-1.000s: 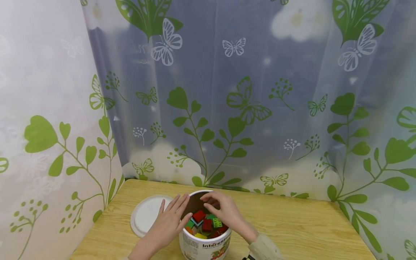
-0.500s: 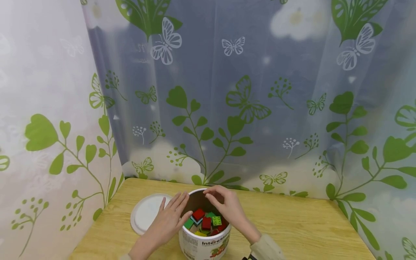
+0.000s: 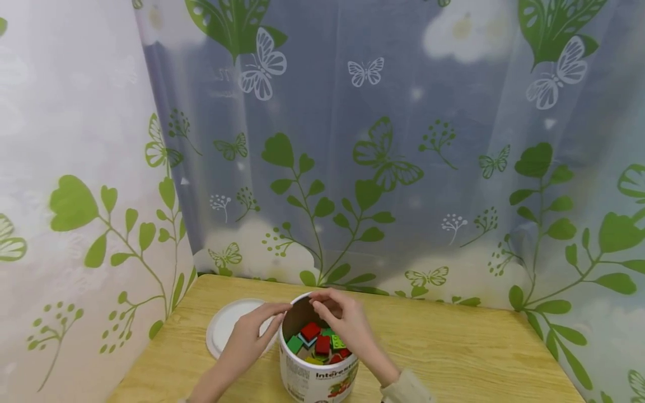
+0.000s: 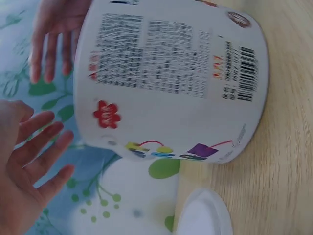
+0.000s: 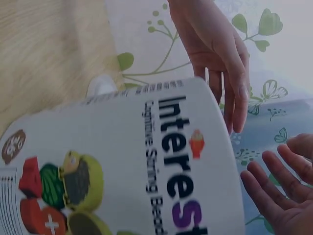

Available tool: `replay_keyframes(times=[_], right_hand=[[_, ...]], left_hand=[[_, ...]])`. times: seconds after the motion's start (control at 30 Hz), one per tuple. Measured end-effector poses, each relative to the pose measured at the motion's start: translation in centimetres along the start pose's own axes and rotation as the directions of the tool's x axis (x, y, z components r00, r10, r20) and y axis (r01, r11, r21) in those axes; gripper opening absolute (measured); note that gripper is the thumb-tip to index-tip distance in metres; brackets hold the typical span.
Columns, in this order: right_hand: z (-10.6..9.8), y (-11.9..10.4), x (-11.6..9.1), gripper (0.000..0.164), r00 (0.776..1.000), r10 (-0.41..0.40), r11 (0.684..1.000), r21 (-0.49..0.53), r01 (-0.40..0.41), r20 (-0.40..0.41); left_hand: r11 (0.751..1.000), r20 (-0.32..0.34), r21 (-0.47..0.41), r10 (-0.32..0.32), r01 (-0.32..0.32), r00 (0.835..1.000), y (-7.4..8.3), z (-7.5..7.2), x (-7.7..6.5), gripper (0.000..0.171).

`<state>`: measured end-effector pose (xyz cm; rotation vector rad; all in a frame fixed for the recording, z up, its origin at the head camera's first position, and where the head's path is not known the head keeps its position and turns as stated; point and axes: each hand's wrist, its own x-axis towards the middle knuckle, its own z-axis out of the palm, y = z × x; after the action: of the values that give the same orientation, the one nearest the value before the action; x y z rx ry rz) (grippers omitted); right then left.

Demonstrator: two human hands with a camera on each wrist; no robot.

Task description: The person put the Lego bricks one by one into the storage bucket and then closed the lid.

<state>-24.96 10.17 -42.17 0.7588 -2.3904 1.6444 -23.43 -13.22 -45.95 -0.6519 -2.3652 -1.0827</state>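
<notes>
A white printed tub stands uncovered on the table. Inside lie red, green and yellow toy bricks, among them a red brick and a light green studded brick. At the tub's left rim is my left hand, its fingers extended over the edge and holding nothing. Over the right rim reaches my right hand, fingers loosely bent above the opening with nothing between them. In the left wrist view, the fingers of my left hand are spread apart near the tub's mouth. The right wrist view shows my right hand relaxed.
A round white lid lies on the wooden table to the left of the tub, partly behind my left hand. Patterned curtains with leaves and butterflies close off the back and sides.
My left hand has tipped over, its raised fingers now lying lower and flatter toward the rim. The right hand shifts slightly at the tub's far edge. The tub stays in place.
</notes>
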Motion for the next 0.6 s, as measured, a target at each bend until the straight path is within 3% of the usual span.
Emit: replay_keyframes(times=[0.07,0.17,0.3,0.47,0.6], right_hand=[[0.6,-0.2,0.0,0.024,1.0,0.013,0.999,0.033,-0.013,0.013],[1.6,-0.6,0.0,0.026,1.0,0.011,0.997,0.071,-0.013,0.022],[3.3,-1.1,-0.1,0.023,0.999,-0.001,0.992,0.123,-0.004,0.043],[5.6,-1.6,-0.3,0.022,0.995,-0.01,0.988,0.154,-0.005,0.095],[7.2,-2.0,-0.4,0.021,0.994,0.004,0.989,0.149,-0.02,0.109]], left_hand=[[0.994,-0.031,-0.101,-0.041,0.038,0.999,-0.3,-0.7,-0.1,0.021],[0.961,-0.047,-0.25,-0.131,0.116,0.99,-1.0,-1.7,-0.4,0.019],[0.915,-0.077,-0.35,-0.243,0.202,0.967,-2.5,-2.7,-0.8,0.019],[0.892,-0.134,-0.328,-0.371,0.312,0.919,-5.2,-3.6,-1.8,0.019],[0.879,-0.174,-0.206,-0.466,0.43,0.867,-8.1,-4.3,-3.0,0.019]])
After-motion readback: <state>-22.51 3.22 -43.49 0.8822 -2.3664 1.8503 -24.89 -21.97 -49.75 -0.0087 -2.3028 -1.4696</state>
